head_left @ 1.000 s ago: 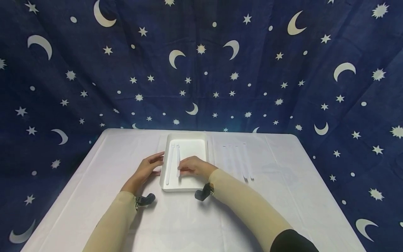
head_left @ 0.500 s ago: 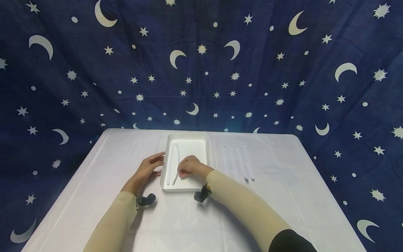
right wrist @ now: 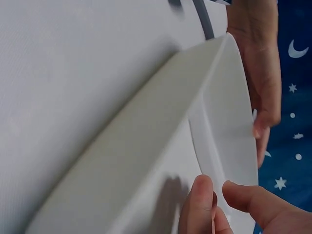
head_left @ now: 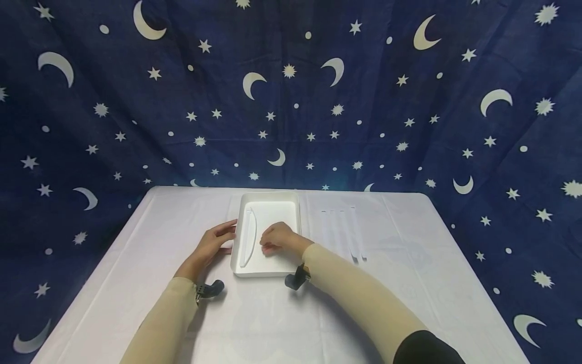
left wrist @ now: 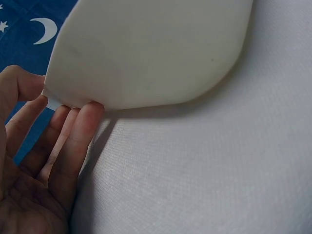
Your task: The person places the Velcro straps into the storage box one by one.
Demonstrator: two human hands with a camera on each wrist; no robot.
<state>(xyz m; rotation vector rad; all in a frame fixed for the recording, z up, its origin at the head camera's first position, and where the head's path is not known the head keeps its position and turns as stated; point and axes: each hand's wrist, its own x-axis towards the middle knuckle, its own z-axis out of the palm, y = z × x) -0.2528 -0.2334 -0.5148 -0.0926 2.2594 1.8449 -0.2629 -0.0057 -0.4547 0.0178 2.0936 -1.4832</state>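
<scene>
Fingers [right wrist: 200, 200] of right hand [head_left: 278, 236] apart, empty, near curved strip [head_left: 255, 231]; left hand [head_left: 213, 242], fingers extended, against tray [head_left: 278, 211]

Starry backdrop [head_left: 291, 96] and white-covered table [head_left: 254, 323] suggest a makeshift studio.

- Ahead of your bare right hand [head_left: 281, 237], the smooth white rectangular tray [head_left: 275, 212] leaves you bare floor.
- Just left, a slim, curved white strip [head_left: 254, 235] obstructs you.
- Your bare left hand [head_left: 212, 242] meets the tray's outer wall rightward; leftward, flat white cloth [head_left: 175, 222] gives you room.
</scene>
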